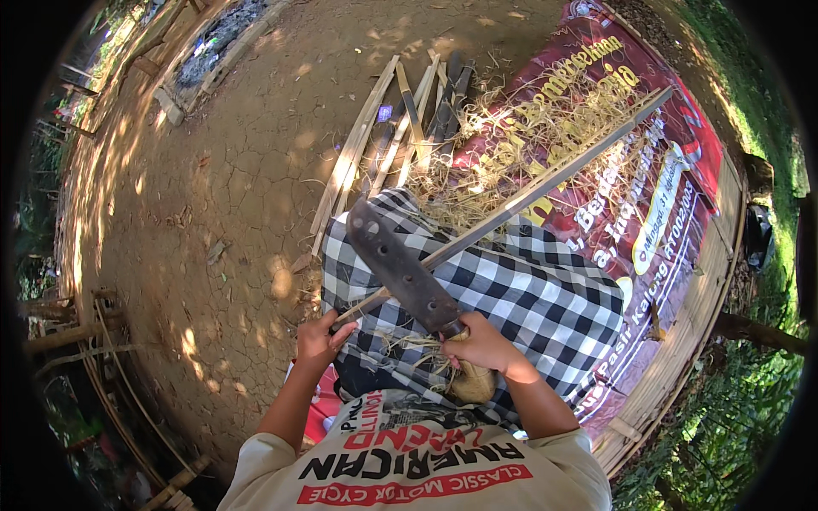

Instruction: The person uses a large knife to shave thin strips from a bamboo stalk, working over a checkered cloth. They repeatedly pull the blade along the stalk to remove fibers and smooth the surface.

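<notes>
My left hand (318, 338) is closed around the lower end of a long bamboo strip (545, 183), which slants up to the far right. In my right hand (484, 347) is the handle of a machete (400, 268), a broad dark blade with several round holes. The blade crosses the strip, pointing to the far left; I cannot tell whether they touch. A black-and-white checkered cloth (545, 298) covers my lap beneath both. Just below my right hand shows a tan rounded shape (473, 387), perhaps the handle's butt. Pale curled shavings lie by it.
Beyond my lap, several split bamboo strips (362, 145) lie on the dirt ground (213, 213). Heaped shavings (545, 115) cover part of a dark red printed banner (596, 366). Bamboo slats (673, 358) edge the right side, with greenery past them. Bamboo railings (111, 400) stand at left.
</notes>
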`<state>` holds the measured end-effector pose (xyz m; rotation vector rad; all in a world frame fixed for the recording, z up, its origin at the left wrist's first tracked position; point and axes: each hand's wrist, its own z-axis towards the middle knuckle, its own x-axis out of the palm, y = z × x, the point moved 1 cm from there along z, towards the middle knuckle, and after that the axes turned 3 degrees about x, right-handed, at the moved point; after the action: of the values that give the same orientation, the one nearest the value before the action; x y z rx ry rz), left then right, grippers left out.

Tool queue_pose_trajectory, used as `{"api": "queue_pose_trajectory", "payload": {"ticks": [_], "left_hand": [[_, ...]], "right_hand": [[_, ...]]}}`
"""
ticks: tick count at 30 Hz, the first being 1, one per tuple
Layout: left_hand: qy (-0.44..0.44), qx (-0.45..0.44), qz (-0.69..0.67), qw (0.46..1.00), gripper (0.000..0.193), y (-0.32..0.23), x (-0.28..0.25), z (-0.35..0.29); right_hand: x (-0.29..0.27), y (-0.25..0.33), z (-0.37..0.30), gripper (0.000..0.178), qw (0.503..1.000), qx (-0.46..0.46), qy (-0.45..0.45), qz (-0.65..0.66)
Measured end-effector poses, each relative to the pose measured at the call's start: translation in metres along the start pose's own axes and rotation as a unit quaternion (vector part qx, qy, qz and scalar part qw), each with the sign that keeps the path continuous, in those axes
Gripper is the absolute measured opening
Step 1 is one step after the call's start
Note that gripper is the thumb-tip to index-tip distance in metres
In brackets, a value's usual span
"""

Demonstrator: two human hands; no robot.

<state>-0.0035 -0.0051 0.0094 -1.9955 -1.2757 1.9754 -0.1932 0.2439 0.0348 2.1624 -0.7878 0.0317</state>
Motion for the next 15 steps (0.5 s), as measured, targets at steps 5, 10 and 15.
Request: {"api": "queue_pose_trajectory", "payload": {"ticks": [5, 10, 15], "left_hand": [[-0.046, 0.046, -0.041, 0.997, 0.032, 0.004, 0.006, -0.003], [-0.029, 0.045, -0.067, 0.996, 0.031, 0.003, 0.003, -0.001], [-0.035, 0.068, -0.069, 0.995, 0.031, 0.007, 0.005, -0.001]], "right_hand": [[-0.007, 0.007, -0.017, 0.010, 0.999, 0.032, 0.017, -0.034], [-0.036, -0.015, -0.047, 0.015, 0.997, 0.066, 0.027, -0.039], [-0.051, -0.009, -0.068, 0.012, 0.983, -0.053, -0.148, 0.099]]}}
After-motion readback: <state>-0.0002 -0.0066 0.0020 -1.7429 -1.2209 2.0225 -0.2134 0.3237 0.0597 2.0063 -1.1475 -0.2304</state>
